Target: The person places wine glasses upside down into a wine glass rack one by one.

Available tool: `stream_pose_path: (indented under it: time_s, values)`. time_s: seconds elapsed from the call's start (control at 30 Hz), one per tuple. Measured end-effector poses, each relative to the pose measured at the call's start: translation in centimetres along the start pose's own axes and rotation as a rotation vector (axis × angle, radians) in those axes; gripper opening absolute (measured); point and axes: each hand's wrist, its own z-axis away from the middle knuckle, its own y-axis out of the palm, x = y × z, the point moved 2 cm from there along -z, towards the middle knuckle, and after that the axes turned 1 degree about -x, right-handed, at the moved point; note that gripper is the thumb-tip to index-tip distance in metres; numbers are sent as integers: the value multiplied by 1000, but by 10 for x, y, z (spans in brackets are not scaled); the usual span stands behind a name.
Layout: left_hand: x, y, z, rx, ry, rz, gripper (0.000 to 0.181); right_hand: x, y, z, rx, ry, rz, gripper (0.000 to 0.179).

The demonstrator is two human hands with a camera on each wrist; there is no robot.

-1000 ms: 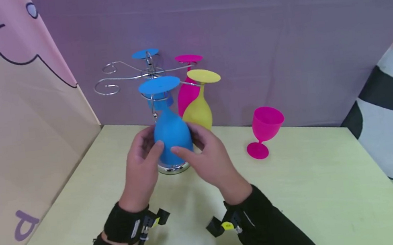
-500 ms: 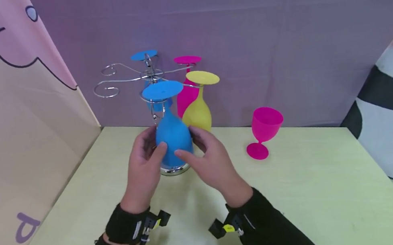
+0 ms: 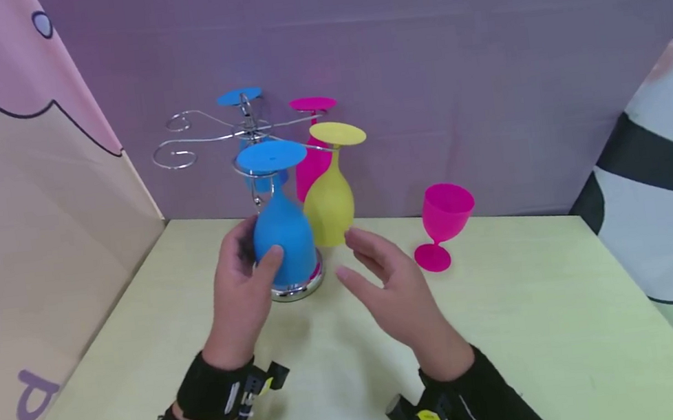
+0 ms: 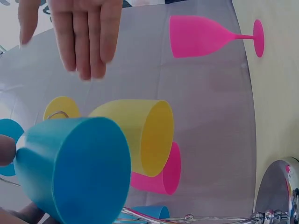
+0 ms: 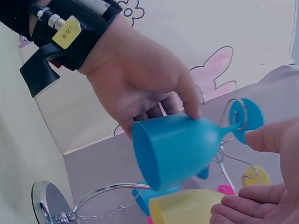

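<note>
My left hand (image 3: 241,287) holds the bowl of a blue goblet (image 3: 285,240), thumb on the near side. The goblet hangs upside down, its foot resting over a curled arm of a chrome wire rack (image 3: 253,133). To the right, my right hand (image 3: 398,293) is apart from the goblet, fingers extended, with nothing in it. In the right wrist view the left hand (image 5: 145,79) curls around the blue bowl (image 5: 180,144). A yellow goblet (image 3: 331,204) hangs upside down beside the blue one, close to the right fingertips.
Behind hang a pink goblet (image 3: 314,167) and another blue goblet (image 3: 240,97), both inverted. A pink goblet (image 3: 447,211) stands upright on the table (image 3: 541,311) at right. The rack's round chrome base (image 3: 302,290) sits below. Printed cloth (image 3: 396,78) backs the table.
My right hand has let go of the blue goblet and moved right and slightly down. My left hand still holds the goblet. The head view has shifted slightly.
</note>
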Motion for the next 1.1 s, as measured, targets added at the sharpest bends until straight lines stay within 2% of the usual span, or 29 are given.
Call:
stream_pose_path:
  time_s: [0.23,0.43,0.6,0.87,0.97,1.1]
  values:
    - [-4,-2,4,-42,28,-70,69,8,-25,18,22,-34,23,53]
    - [-8,-1,5,-26,83,-95,67,9,-41,28,16,-46,38,51]
    - [-8,0,5,-15,132,-121,64,6,-46,38,9,-37,33,49]
    - [-3,4,3,6,150,-134,66,-3,-49,45,41,-20,94,46]
    - [-4,5,5,1,157,-198,68,-10,-49,44,47,-13,97,45]
    - [-9,7,11,-20,214,-319,69,-14,-50,39,56,-6,120,45]
